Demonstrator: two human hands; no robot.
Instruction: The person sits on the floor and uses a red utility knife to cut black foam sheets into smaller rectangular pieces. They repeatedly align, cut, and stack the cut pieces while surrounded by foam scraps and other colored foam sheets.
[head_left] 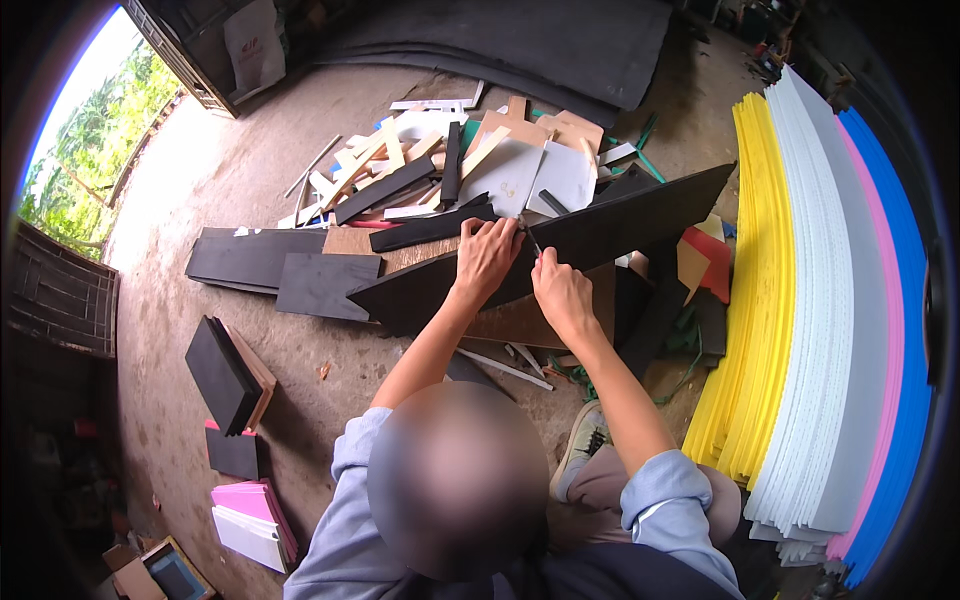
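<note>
A long black sheet (630,222), which looks like foam board, stretches diagonally in front of me, its right end raised higher in the picture. My left hand (487,255) is closed over its upper edge near the middle, fingers curled. Just to the right, my right hand (563,293) is wrapped round the handle of a thin, knife-like tool (532,240). The tool's narrow end points up and left against the black sheet, close to my left fingertips. Exactly where its tip meets the sheet is too small to make out.
Behind the sheet lies a heap of offcuts (400,165) in white, tan and black. Tall stacks of yellow sheets (755,300), white sheets (812,300) and blue sheets (905,330) stand at the right. Black blocks (222,375) and pink sheets (255,500) sit on the floor at left.
</note>
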